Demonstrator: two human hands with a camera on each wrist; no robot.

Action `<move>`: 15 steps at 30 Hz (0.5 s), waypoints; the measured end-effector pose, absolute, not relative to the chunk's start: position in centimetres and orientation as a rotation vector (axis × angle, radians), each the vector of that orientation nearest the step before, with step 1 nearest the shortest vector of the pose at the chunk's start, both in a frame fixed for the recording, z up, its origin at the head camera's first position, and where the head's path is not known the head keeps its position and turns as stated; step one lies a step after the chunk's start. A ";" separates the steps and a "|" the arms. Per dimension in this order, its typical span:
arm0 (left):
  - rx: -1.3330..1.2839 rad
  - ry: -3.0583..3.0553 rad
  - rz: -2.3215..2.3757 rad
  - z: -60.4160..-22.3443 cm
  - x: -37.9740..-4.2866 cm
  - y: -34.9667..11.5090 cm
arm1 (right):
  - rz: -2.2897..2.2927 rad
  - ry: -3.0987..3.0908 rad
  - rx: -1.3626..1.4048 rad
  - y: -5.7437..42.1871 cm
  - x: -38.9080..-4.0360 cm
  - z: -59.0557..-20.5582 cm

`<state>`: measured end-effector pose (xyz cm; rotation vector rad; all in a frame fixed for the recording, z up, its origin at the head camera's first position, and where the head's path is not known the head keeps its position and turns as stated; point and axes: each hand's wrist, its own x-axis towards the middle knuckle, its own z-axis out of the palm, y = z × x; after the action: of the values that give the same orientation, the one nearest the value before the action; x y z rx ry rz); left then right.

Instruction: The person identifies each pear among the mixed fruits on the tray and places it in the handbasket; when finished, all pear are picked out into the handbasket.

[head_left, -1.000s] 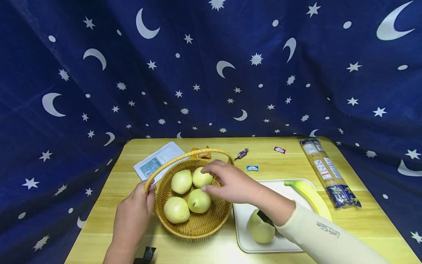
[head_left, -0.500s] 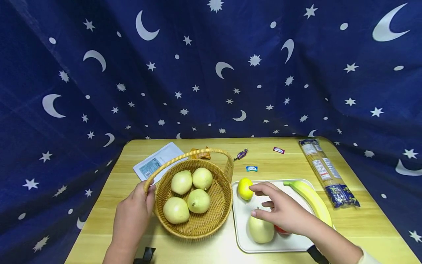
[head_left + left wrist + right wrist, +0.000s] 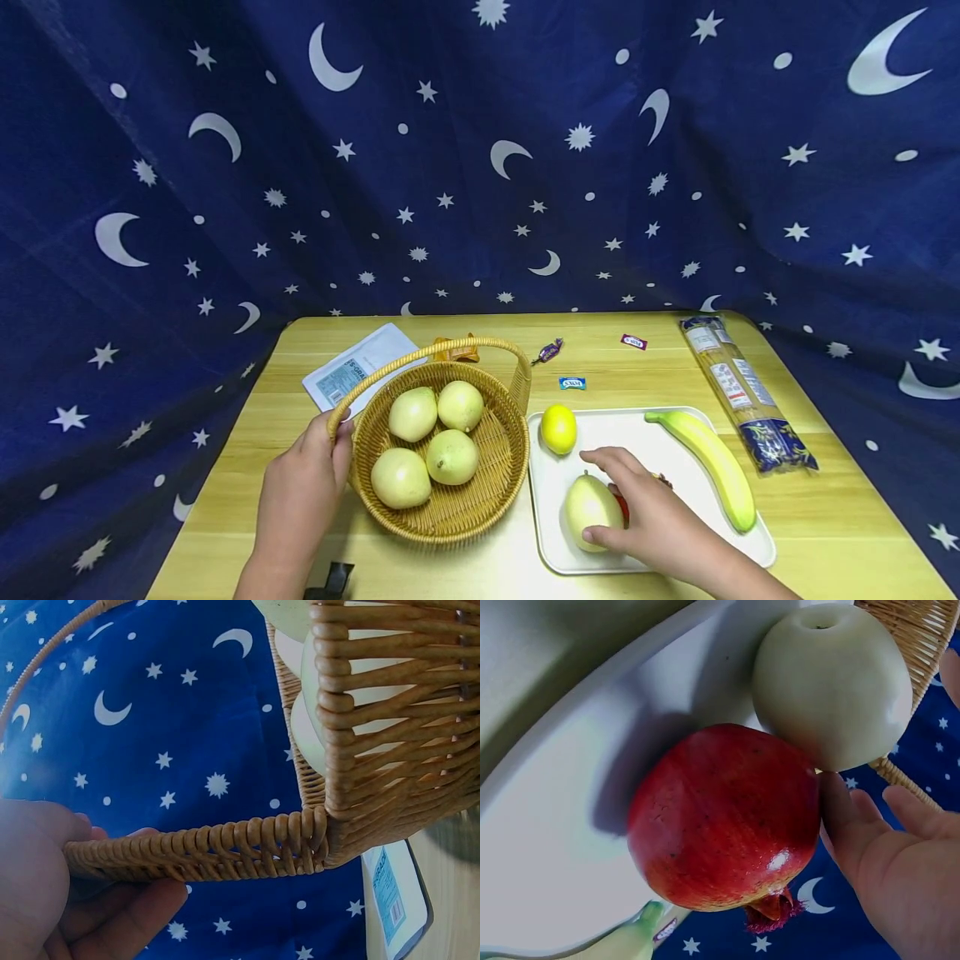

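My left hand (image 3: 303, 479) grips the handle (image 3: 202, 851) of a wicker basket (image 3: 495, 467), tilted toward me with several pale yellow pears (image 3: 412, 414) inside. To the right lies a white tray (image 3: 615, 423). On its near side sits another pear (image 3: 587, 510), touching or nearly touching a red pomegranate (image 3: 727, 817). My right hand (image 3: 660, 518) is over the tray with fingers spread. Its thumb overlaps the pear's near side in the head view, while the other fingers reach past the pomegranate, which the hand mostly hides there.
A lemon (image 3: 558, 429) and a banana (image 3: 708, 467) share the tray. Beyond it are wrapped sweets (image 3: 572, 383) and a long bag of pasta (image 3: 742, 392) at the right. A white labelled packet (image 3: 360, 367) lies behind the basket. A starry curtain (image 3: 480, 167) hangs behind the table.
My right hand has left the pears in the basket and moved right and toward me, down to the pear on the tray. The left hand and basket have stayed put.
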<state>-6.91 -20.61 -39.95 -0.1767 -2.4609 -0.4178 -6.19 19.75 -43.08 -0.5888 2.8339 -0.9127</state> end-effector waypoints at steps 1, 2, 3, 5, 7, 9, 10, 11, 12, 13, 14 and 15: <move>-0.180 -2.455 -0.417 -40.0 -6.9 -20.6 | -0.882 2.859 -0.606 19.7 -6.1 -43.3; -0.185 -2.449 -0.416 -40.0 -7.0 -20.7 | -0.857 2.882 -0.623 19.7 -6.0 -43.5; -0.188 -2.445 -0.414 -40.1 -7.0 -20.7 | -0.835 2.897 -0.643 19.7 -6.0 -43.6; -0.191 -2.441 -0.413 -40.1 -7.0 -20.7 | -0.791 2.926 -0.674 19.7 -5.9 -43.9; -0.196 -2.437 -0.412 -40.1 -7.0 -20.7 | -0.755 2.928 -0.683 19.6 -5.8 -44.2; -0.200 -2.434 -0.412 -40.1 -7.0 -20.7 | -0.720 2.916 -0.676 19.5 -5.8 -44.5; -0.201 -2.434 -0.413 -40.1 -7.0 -20.7 | -0.707 2.914 -0.671 19.4 -5.8 -44.7; -0.200 -2.436 -0.413 -40.1 -6.9 -20.7 | -0.692 2.912 -0.655 19.4 -5.9 -44.9; -0.201 -2.438 -0.413 -40.1 -6.9 -20.8 | -0.682 2.912 -0.642 19.4 -5.9 -45.2; -0.198 -2.442 -0.415 -40.1 -6.9 -20.8 | -0.677 2.916 -0.630 19.4 -6.0 -45.4; -0.196 -2.448 -0.414 -40.1 -6.9 -20.8 | -0.679 2.920 -0.619 19.5 -6.0 -45.6; -0.196 -2.453 -0.414 -40.1 -6.9 -20.8 | -0.687 2.928 -0.613 19.5 -6.1 -45.8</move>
<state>-6.94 -20.76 -40.13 -0.1961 -2.4533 -0.4142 -6.12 19.52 -45.83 -0.6127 2.9275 -0.6870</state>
